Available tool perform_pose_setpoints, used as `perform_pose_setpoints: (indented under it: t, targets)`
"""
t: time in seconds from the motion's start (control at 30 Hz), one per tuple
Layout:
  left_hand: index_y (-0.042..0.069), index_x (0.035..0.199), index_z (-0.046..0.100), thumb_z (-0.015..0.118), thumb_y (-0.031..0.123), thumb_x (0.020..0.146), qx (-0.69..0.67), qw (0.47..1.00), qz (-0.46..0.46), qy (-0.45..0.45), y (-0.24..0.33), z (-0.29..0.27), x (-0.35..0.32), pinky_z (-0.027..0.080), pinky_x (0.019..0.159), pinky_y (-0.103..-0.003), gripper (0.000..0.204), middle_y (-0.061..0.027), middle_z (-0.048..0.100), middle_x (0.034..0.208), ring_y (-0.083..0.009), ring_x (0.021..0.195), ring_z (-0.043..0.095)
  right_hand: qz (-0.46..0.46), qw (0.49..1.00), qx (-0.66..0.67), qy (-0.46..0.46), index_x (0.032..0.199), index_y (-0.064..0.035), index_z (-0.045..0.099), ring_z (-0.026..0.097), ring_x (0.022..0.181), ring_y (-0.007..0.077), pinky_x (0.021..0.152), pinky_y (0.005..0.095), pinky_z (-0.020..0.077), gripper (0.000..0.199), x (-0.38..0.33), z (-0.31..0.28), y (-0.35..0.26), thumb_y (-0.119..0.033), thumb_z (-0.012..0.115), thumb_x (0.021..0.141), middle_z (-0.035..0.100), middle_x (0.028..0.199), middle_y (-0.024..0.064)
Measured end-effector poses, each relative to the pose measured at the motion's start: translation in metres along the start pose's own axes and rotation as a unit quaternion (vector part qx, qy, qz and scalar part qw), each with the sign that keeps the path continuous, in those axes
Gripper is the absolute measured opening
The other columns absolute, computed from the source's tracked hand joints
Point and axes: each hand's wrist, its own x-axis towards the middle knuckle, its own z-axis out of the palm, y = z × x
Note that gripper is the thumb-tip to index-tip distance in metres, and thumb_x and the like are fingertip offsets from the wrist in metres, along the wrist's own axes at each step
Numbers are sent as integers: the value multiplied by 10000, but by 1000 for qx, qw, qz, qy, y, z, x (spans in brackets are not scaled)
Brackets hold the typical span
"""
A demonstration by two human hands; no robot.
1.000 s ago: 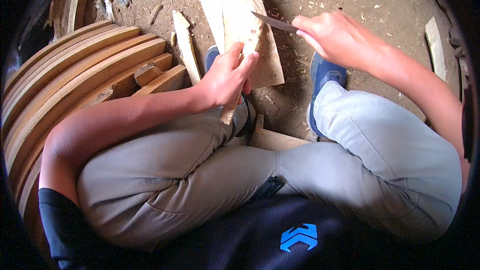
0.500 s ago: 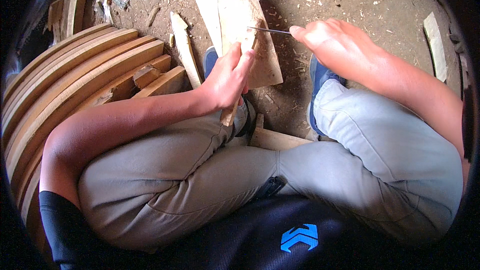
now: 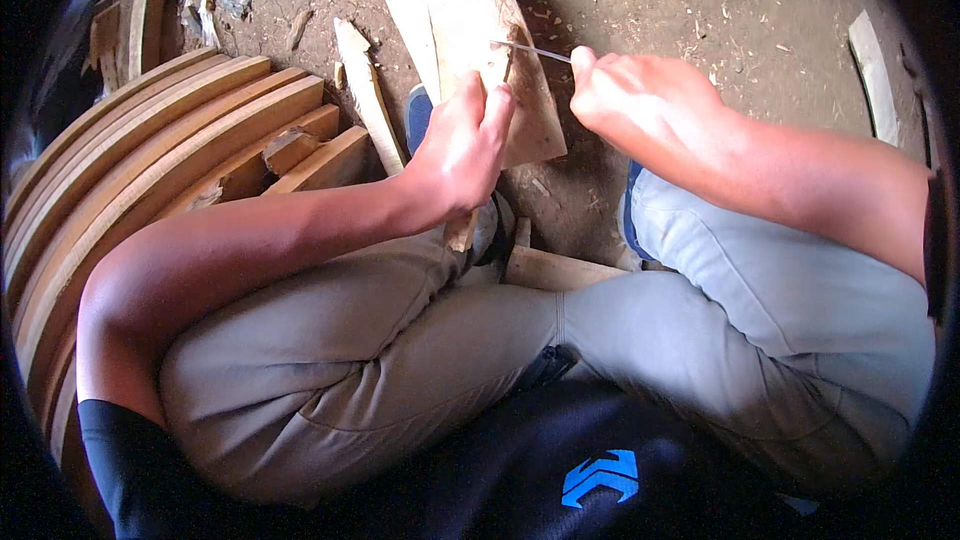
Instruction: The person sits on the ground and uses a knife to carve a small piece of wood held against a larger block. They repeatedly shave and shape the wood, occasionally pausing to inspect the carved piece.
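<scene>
Lengthwise, wood strip (image 3: 460,232) through left fingers (image 3: 466,90), knife (image 3: 537,49) beyond them, perhaps touching

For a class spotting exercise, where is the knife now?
In the head view, the knife is upper centre-right, held in the right hand, pointing left toward the wooden strip.

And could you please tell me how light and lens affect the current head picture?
Head view: glare washes out part of the pale board; head view: shadow darkens the ground just right of it; head view: the shirt fades toward black, and a curved black rim cuts the corners.
</scene>
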Motion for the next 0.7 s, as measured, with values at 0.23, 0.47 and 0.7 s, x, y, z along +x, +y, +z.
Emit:
perform_pose_setpoints:
  t: [0.23, 0.47, 0.7]
  targets:
    - [-82, 1064, 443, 358, 333, 1051, 5, 1000, -20, 7, 3, 1, -2, 448, 865, -528, 424, -382, 578, 950, -488, 977, 601, 21, 998, 47, -27, 923, 80, 665, 729, 729, 306, 580, 361, 594, 159, 13, -6, -11, -47, 586, 866, 682, 794, 185]
    - [-80, 1085, 419, 363, 307, 1057, 5, 999, 7, -41, 10, 2, -1, 512, 577, -452, 392, -256, 565, 777, -349, 725, 641, 95, 986, -130, -44, 843, 10, 709, 734, 773, 294, 609, 354, 605, 112, 7, 1, -29, -63, 630, 811, 677, 849, 172]
    - [-20, 1135, 377, 359, 334, 1066, -33, 995, -48, -87, 11, -10, -4, 469, 434, -393, 362, -126, 520, 612, -253, 509, 577, 18, 999, 43, 16, 908, 10, 668, 713, 755, 324, 649, 412, 575, 127, -1, -28, 22, -61, 590, 838, 681, 804, 185]
